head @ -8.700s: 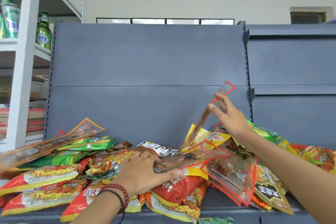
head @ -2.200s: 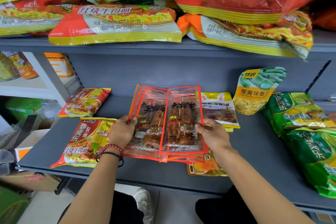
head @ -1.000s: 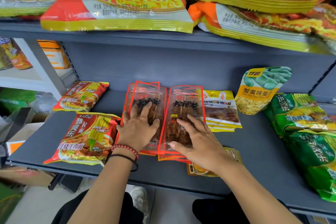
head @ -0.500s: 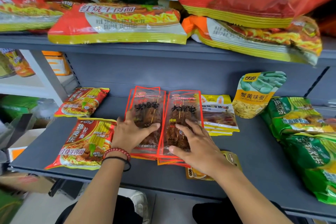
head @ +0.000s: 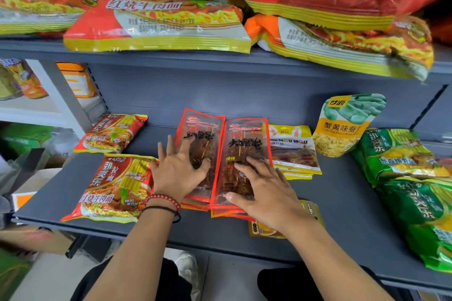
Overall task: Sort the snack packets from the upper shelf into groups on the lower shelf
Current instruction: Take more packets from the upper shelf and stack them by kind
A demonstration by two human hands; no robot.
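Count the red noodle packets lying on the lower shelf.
2. The rear red packet lies at the back left of the lower shelf; the front red packet lies just before it, near the shelf's edge. Any stacked beneath would be hidden.

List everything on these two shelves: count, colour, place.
heaped packets: many, red, orange and yellow, upper shelf
red noodle packets: two, lower shelf, left
skewer packets: two stacks, clear with red edges, lower shelf centre
yellow packets: small stack, beside skewer packets
bean pouch: one, yellow and green, leaning at back
green packets: at least two, far right
orange packet: one, front, under right wrist
left hand: flat on left skewer stack
right hand: flat on right skewer stack
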